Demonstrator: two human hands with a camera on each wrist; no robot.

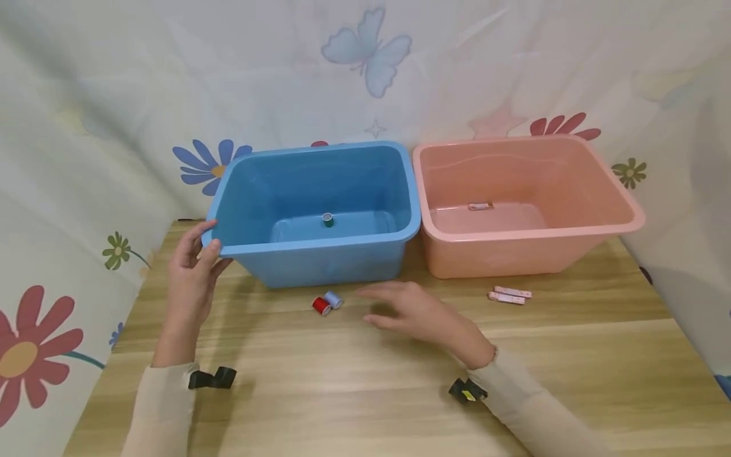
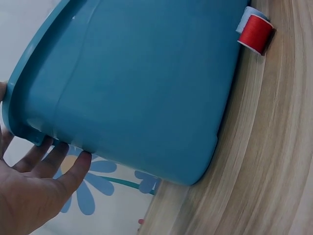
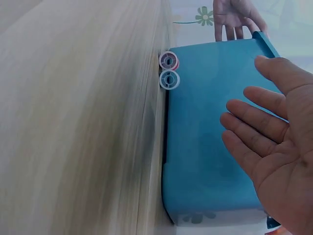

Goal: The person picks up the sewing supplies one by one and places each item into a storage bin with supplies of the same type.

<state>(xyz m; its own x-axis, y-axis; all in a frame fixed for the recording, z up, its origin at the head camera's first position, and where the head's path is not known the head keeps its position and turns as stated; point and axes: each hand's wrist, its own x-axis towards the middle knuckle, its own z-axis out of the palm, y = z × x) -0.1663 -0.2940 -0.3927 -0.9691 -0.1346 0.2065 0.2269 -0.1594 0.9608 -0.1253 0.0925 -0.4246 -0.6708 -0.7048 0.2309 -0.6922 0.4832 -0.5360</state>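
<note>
My left hand point(image 1: 194, 270) grips the front left corner of the blue tub point(image 1: 320, 263), thumb over the rim and fingers beneath it. Inside that tub lies a green thread spool point(image 1: 328, 219). In front of it, a red thread spool point(image 1: 322, 306) and a pale blue thread spool point(image 1: 334, 299) rest side by side on the table. Just right of these two spools hovers my right hand point(image 1: 414, 314), fingers extended and nothing held. In the right wrist view its palm point(image 3: 288, 161) faces the camera with the fingers relaxed.
To the right a pink tub point(image 1: 514, 254) stands against the blue one, with a small printed packet point(image 1: 481, 206) inside. Two similar pink-and-white strips point(image 1: 510, 294) lie before it on the wooden table point(image 1: 354, 393). A patterned curtain point(image 1: 274, 70) hangs behind.
</note>
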